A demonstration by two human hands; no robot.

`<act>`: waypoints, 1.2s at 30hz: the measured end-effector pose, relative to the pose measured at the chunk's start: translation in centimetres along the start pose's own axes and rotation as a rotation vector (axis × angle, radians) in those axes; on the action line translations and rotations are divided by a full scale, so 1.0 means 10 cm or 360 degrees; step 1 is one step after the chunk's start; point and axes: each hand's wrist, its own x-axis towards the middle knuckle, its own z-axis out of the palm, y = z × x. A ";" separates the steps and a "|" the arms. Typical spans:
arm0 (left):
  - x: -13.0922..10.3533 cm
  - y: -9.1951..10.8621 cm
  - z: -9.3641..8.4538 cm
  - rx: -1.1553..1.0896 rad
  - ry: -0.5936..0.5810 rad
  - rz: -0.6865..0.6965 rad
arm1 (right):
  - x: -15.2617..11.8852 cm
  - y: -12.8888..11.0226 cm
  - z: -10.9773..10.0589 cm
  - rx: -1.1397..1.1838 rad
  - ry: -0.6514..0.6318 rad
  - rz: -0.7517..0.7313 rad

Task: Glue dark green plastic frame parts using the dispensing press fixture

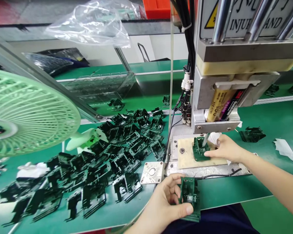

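Note:
My left hand (168, 204) is closed round a dark green moulded plastic part (190, 198) near the front edge of the bench. Under the glue dispenser's nozzle (206, 139), a similar green plastic part (198, 152) stands on a cream base plate (185, 161). My right hand (222, 150) grips that part from its right side, thumb at its front edge; the fingers behind it are partly hidden. The nozzle tip reaches down into this part. A two-barrel glue cartridge (222, 104) sits in the metal holder above.
Many more dark green plastic parts (127, 143) lie spread over the bench to the left. A green fan (34, 113) stands at far left. A metal button box (152, 172) sits beside the base plate. At right lie another part (252, 134) and a paper scrap (286, 150).

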 end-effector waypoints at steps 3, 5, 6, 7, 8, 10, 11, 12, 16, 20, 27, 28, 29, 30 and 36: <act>0.06 0.30 -0.02 -0.0105 -0.0043 -0.0201 | -0.03 -0.11 -0.13 0.0253 -0.0347 0.0070; 0.16 0.48 0.02 -0.0092 -0.0075 -0.0301 | -0.09 -0.17 -0.21 0.0343 -0.0602 0.0099; 0.23 0.56 0.06 -0.0063 -0.0105 -0.0324 | -0.13 -0.19 -0.25 0.0367 -0.0693 0.0121; 0.32 0.64 0.10 -0.0023 -0.0136 -0.0321 | -0.19 -0.20 -0.28 0.0384 -0.0759 0.0156; 0.40 0.70 0.15 0.0016 -0.0165 -0.0295 | -0.27 -0.20 -0.31 0.0388 -0.0791 0.0195; 0.59 0.78 0.23 0.0068 -0.0210 -0.0200 | -0.46 -0.15 -0.39 0.0326 -0.0754 0.0245; 0.68 0.81 0.26 0.0085 -0.0215 -0.0140 | -0.58 -0.12 -0.43 0.0244 -0.0679 0.0241; 0.76 0.83 0.29 0.0100 -0.0204 -0.0073 | -0.70 -0.07 -0.47 0.0145 -0.0558 0.0219; 0.99 0.80 0.32 0.0247 -0.0122 0.0226 | -1.20 0.18 -0.58 -0.0162 0.0044 0.0138; 1.07 0.67 0.30 0.0573 0.0021 0.0504 | -1.54 0.45 -0.51 -0.0386 0.0313 0.0173; 1.07 0.57 0.29 0.0939 0.0176 0.0638 | -1.54 0.56 -0.29 -0.0563 0.0441 0.0098; 1.01 0.57 0.27 0.1007 0.0211 0.0663 | -1.52 0.56 -0.28 -0.0584 0.0468 0.0028; 0.92 0.55 0.23 0.1132 0.0265 0.0731 | -1.51 0.57 -0.27 -0.0606 0.0504 -0.0068; 0.79 0.52 0.18 0.1321 0.0334 0.0846 | -1.50 0.59 -0.27 -0.0636 0.0550 -0.0168; -0.02 -0.01 -0.24 0.2479 0.0962 0.1418 | -1.64 0.85 -0.21 -0.0881 0.0555 -0.0220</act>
